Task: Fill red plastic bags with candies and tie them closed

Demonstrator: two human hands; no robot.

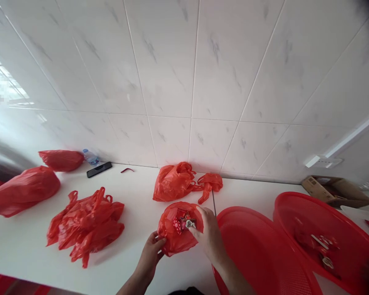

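An opened red plastic bag (172, 244) is in front of me on the white table, its mouth facing up. Inside lie small items, among them a red one with white dots (177, 225) and a pale, dark-speckled one (190, 223). My left hand (153, 250) pinches the bag's lower left edge, thumb on the near side. At the right rim is my right hand (209, 232), its fingers around the edge and its thumb reaching in beside the pale item. Whether the thumb presses on that item, I cannot tell.
Behind the bag sit a filled red bag (173, 182) and a crumpled one (211, 182). Left are a pile of red bags (89, 221), a phone (99, 169) and a bottle (91, 157). Two red baskets (249, 246) and a cardboard box (318, 190) are right.
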